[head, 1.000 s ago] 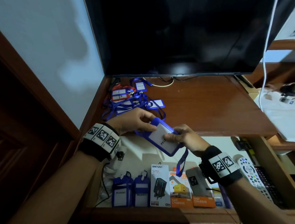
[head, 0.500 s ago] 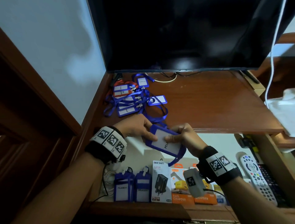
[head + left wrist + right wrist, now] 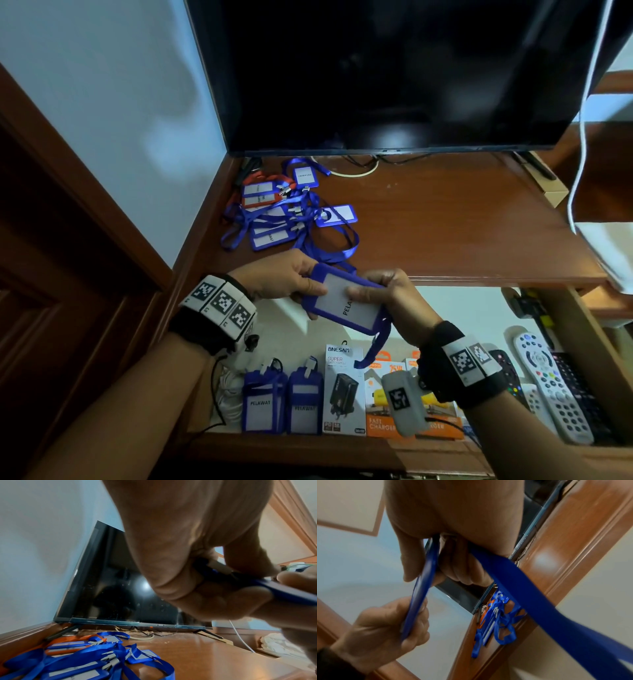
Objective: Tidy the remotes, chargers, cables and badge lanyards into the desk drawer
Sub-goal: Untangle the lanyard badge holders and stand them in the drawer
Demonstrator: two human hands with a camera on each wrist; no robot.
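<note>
Above the open drawer (image 3: 479,308), both hands hold a blue badge holder (image 3: 346,303) with a white card reading "PELA…". My left hand (image 3: 310,287) pinches its left end, and my right hand (image 3: 363,291) grips its right side. The holder's blue lanyard strap (image 3: 375,347) hangs down below it. In the right wrist view the strap (image 3: 539,601) runs out from under my curled fingers (image 3: 462,572). On the desk behind lies a tangled pile of blue and orange lanyards with badges (image 3: 284,212). In the drawer stand two blue badges (image 3: 281,404), boxed chargers (image 3: 344,390) and remotes (image 3: 548,380).
A dark TV (image 3: 394,68) stands at the back of the wooden desk (image 3: 462,222), cables under it. A white cable (image 3: 582,137) drops at the right onto a white cloth (image 3: 613,253). Coiled white cable (image 3: 229,394) lies at the drawer's left end.
Both hands have kept hold of the badge holder and brought it slightly nearer, over the drawer. The strap still hangs below it. The pile on the desk has not moved.
</note>
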